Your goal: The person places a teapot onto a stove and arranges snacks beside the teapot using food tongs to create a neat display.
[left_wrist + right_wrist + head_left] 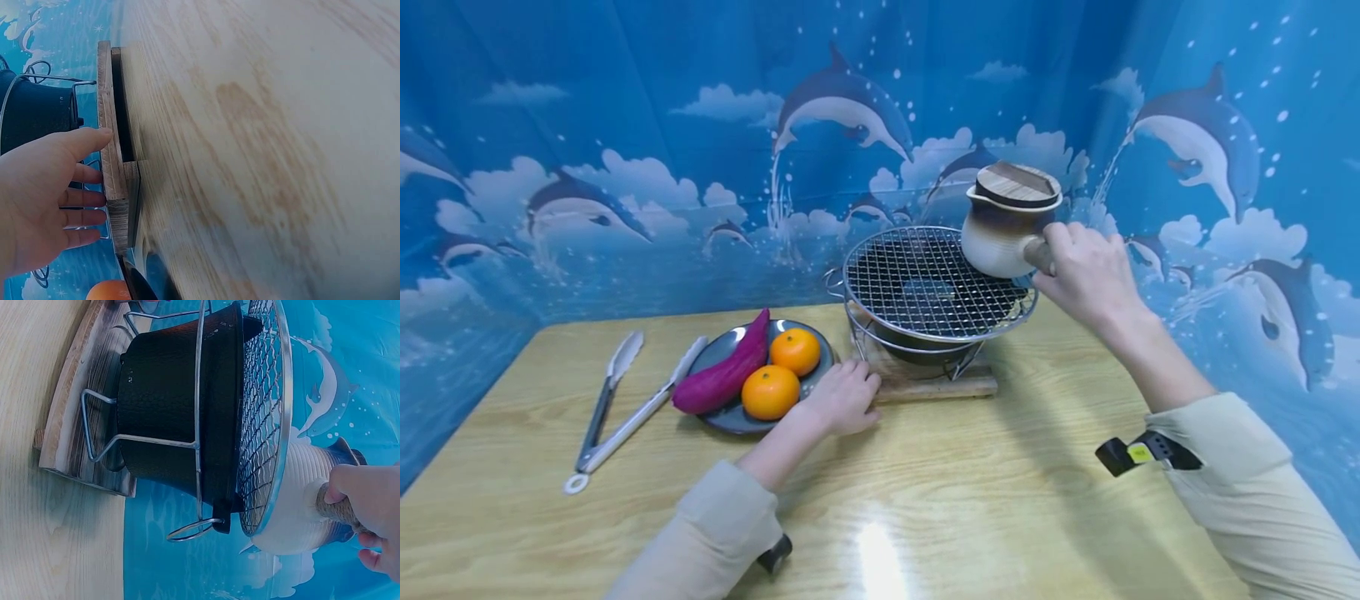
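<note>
My right hand (1090,271) grips the rope-wrapped handle (337,509) of a side-handled teapot (1000,242). The pot is white below and brown above, with a wooden lid (1018,185) on it. It appears at the right part of the wire grill mesh (917,283), its base overlapping the mesh rim. The mesh tops a black round stove (178,406) in a wire stand on a wooden base (936,387). My left hand (842,398) touches the left end of that base, thumb on its edge and fingers extended, as the left wrist view shows.
Left of the stove, a dark plate (737,423) holds a purple sweet potato (730,371) and two oranges (795,351). Metal tongs (632,425) lie spread at the table's left. A blue dolphin-print curtain (700,167) hangs behind the wooden table (970,500).
</note>
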Motion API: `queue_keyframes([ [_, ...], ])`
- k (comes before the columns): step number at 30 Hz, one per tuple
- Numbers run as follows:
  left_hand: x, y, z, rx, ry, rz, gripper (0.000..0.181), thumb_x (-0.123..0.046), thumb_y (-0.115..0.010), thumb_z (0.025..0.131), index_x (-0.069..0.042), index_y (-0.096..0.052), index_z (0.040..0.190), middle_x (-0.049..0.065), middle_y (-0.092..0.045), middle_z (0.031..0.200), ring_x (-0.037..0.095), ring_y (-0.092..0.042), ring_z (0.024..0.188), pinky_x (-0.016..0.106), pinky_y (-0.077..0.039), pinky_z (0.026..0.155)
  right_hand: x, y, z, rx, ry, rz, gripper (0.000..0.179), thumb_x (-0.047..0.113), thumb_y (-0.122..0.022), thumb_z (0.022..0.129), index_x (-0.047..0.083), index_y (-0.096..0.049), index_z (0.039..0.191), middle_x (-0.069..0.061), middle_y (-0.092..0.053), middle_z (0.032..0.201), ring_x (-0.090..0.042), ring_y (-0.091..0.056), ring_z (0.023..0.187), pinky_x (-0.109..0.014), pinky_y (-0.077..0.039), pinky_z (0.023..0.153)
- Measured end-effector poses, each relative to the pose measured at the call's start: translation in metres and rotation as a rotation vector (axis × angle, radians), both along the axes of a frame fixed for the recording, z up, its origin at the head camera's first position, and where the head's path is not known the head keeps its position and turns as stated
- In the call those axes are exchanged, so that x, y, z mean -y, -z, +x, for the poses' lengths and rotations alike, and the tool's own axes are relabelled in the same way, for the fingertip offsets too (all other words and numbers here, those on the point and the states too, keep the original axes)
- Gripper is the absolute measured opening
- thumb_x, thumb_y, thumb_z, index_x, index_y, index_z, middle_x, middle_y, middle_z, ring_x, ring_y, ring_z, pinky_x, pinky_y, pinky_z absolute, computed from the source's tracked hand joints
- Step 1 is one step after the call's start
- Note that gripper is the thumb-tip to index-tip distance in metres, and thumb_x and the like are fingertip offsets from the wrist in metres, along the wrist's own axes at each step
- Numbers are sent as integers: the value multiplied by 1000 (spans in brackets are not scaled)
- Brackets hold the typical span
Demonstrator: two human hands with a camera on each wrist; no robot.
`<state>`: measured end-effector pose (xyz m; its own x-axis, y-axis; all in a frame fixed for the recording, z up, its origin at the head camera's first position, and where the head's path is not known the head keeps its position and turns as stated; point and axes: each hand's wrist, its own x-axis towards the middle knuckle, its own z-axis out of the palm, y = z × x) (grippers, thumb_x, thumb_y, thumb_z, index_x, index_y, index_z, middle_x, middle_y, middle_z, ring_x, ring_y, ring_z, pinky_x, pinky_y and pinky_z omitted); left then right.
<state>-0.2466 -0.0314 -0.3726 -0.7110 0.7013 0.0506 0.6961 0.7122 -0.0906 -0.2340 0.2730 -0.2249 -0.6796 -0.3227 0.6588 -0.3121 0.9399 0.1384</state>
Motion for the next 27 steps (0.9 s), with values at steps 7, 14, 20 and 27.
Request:
queue_keyframes([
  [7,-1,0,2,14,-5,2,43,-40,-63,85,-5,-58,109,13,-53,108,29,-48,102,41,-40,87,2,1,-1,-39,-14,30,28,5,-66,68,-2,-48,88,-17,-51,74,-34,-47,62,-43,-32,50],
  [14,-1,-2,2,10,-3,-8,46,-42,-63,85,-4,-58,110,14,-53,109,29,-48,104,41,-40,88,5,-1,-3,-47,-11,52,28,6,-67,68,-2,-49,87,-16,-50,72,-34,-47,58,-42,-32,43],
  [20,-1,-2,1,13,-7,-14,47,-42,-62,85,-4,-58,112,14,-53,111,30,-47,107,42,-39,90,7,-3,-1,17,17,31,30,6,-68,70,-2,-48,91,-17,-49,75,-35,-47,61,-45,-36,43],
  [27,-1,-2,1,22,-12,-18,46,-42,-62,86,-5,-57,112,14,-53,112,30,-47,107,41,-39,89,10,-2,-2,19,17,16,28,6,-65,71,-1,-47,91,-17,-48,75,-34,-46,60,-44,-36,43],
])
